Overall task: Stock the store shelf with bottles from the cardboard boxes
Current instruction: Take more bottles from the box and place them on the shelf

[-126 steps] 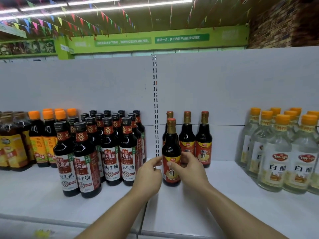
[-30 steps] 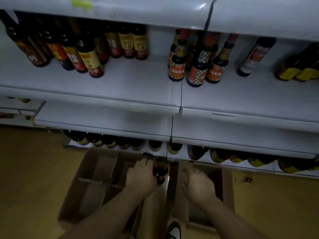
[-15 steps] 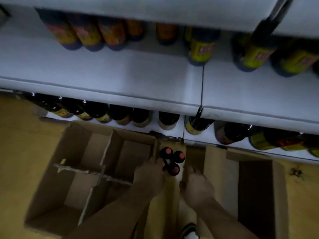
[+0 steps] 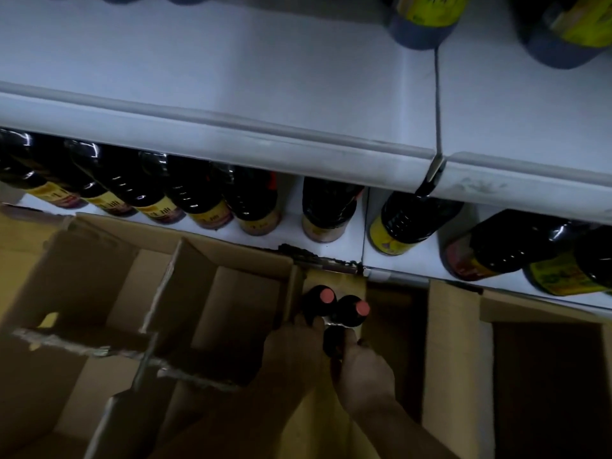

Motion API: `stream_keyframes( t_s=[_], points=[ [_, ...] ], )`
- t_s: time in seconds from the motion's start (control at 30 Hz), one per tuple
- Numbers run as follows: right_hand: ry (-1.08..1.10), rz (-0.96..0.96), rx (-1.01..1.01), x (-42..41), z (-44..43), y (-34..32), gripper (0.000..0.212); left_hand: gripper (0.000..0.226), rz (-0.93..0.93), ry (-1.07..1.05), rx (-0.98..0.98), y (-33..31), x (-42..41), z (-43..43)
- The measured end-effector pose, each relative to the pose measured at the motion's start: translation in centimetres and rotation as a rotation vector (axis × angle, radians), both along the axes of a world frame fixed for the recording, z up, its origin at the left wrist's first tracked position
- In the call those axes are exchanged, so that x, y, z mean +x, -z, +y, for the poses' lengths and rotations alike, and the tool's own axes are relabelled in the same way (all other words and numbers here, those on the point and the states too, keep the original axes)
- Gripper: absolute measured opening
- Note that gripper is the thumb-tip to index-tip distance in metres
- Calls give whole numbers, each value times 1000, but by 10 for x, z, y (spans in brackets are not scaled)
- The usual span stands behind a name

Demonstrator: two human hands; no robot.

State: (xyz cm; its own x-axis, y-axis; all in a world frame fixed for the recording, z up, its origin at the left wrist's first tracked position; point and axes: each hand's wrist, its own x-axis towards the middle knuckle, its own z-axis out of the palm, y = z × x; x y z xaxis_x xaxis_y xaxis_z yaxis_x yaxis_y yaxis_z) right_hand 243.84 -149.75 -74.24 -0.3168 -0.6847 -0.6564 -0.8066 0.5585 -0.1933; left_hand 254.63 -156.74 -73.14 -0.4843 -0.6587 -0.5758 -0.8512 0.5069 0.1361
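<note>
Three dark bottles stand close together in the gap between two cardboard boxes, just in front of the bottom shelf. Two show red caps: the left bottle (image 4: 327, 297) and the right bottle (image 4: 361, 308). The nearest bottle (image 4: 333, 341) sits between my hands with its cap hidden. My right hand (image 4: 366, 379) is wrapped around this nearest bottle. My left hand (image 4: 293, 354) has its fingertips against the left bottle's shoulder; the dim light hides whether it grips.
The left cardboard box (image 4: 109, 293) is open, with paper dividers and no bottles showing. The right cardboard box (image 4: 453, 342) is open and dark inside. Dark sauce bottles (image 4: 251, 203) line the bottom shelf. A white shelf edge (image 4: 231, 137) juts out above them.
My view swung from the upper shelf down to the floor and has moved closer. Both hands have closed in on the three bottles, and the nearest red cap is now covered.
</note>
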Motion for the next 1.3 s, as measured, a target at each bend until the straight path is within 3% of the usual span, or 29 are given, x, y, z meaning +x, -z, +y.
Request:
stream_keyframes(
  t_s=[0.17, 0.37, 0.8, 1.3],
  points=[
    [-4, 25, -32, 1, -6, 8, 41, 35, -34, 59, -50, 6, -3, -2],
    [-52, 25, -43, -1, -7, 2, 41, 37, -58, 67, -53, 9, -5, -4],
    [-59, 23, 59, -6, 6, -22, 39, 25, -6, 21, -34, 11, 1, 3],
    [-31, 42, 69, -8, 31, -95, 35, 28, 103, -101, 4, -41, 4, 34]
  ],
)
